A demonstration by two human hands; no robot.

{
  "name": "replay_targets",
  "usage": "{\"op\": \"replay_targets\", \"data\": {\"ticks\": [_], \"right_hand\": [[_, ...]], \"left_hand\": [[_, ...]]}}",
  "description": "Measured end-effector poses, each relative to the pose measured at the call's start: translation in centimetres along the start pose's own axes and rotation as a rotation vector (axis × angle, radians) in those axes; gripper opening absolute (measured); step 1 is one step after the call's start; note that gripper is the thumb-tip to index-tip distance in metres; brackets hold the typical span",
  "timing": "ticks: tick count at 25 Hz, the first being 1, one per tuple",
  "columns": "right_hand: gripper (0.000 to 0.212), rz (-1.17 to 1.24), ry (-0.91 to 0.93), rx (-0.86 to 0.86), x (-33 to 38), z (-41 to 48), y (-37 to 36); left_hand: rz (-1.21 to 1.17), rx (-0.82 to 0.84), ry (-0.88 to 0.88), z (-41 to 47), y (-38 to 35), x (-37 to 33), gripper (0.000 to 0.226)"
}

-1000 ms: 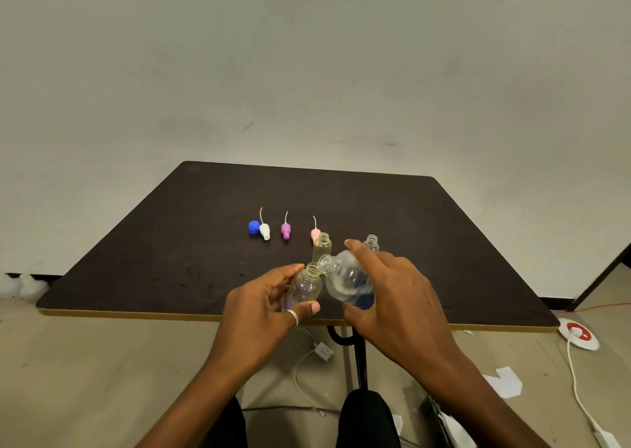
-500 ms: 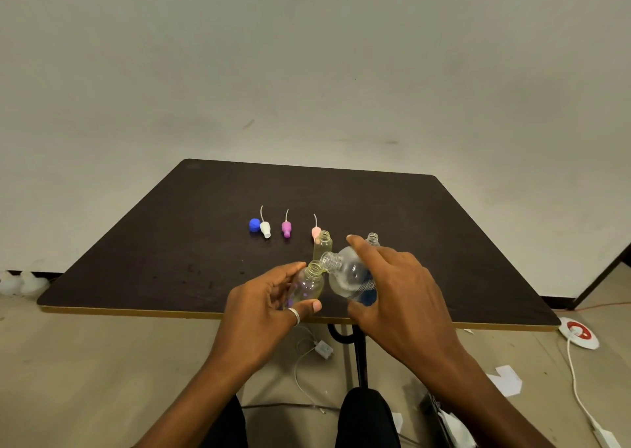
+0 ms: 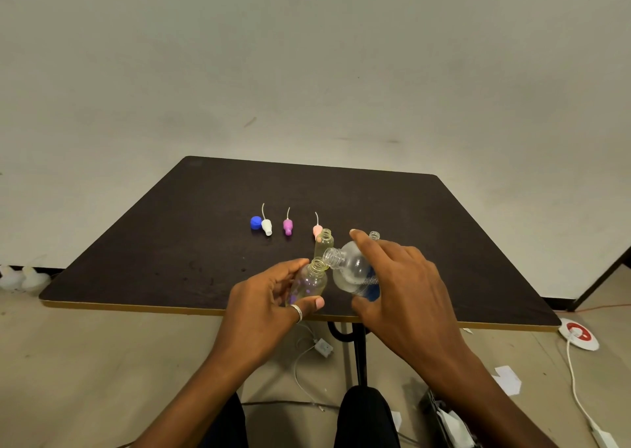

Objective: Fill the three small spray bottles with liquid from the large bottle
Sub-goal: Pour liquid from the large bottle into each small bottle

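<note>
My right hand (image 3: 399, 290) grips the large clear bottle (image 3: 353, 270), which is tipped left with its open neck right over the mouth of a small clear bottle (image 3: 310, 282). My left hand (image 3: 266, 304) holds that small bottle near the table's front edge. A second small bottle (image 3: 324, 244), yellowish, stands upright just behind. The neck of a third small bottle (image 3: 374, 235) shows behind my right fingers. Three spray tops lie in a row further back: white (image 3: 266, 226), purple (image 3: 288, 226), pink (image 3: 317, 230).
A blue cap (image 3: 255, 222) lies beside the white spray top. The dark table (image 3: 170, 242) ends at a yellow front edge near my hands. Cables, paper scraps and a white-red disc (image 3: 578, 333) are on the floor below.
Both hands with their bottles have stayed nearly in place; the large bottle has tipped slightly more toward the small bottle's mouth.
</note>
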State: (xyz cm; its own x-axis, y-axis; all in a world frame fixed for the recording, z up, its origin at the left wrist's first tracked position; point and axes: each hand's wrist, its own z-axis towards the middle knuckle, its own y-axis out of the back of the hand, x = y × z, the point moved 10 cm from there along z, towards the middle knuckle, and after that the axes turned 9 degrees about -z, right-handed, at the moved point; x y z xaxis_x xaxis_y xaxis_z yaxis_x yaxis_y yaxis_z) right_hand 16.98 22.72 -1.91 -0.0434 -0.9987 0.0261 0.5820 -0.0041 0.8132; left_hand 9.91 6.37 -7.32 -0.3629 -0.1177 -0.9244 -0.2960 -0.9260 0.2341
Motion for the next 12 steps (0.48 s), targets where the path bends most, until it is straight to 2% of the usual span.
{"op": "replay_targets", "data": {"ticks": [12], "right_hand": [[0.094, -0.059, 0.015, -0.025, -0.05, 0.05, 0.39]], "left_hand": [[0.004, -0.001, -0.004, -0.20, -0.04, -0.33, 0.058]]}}
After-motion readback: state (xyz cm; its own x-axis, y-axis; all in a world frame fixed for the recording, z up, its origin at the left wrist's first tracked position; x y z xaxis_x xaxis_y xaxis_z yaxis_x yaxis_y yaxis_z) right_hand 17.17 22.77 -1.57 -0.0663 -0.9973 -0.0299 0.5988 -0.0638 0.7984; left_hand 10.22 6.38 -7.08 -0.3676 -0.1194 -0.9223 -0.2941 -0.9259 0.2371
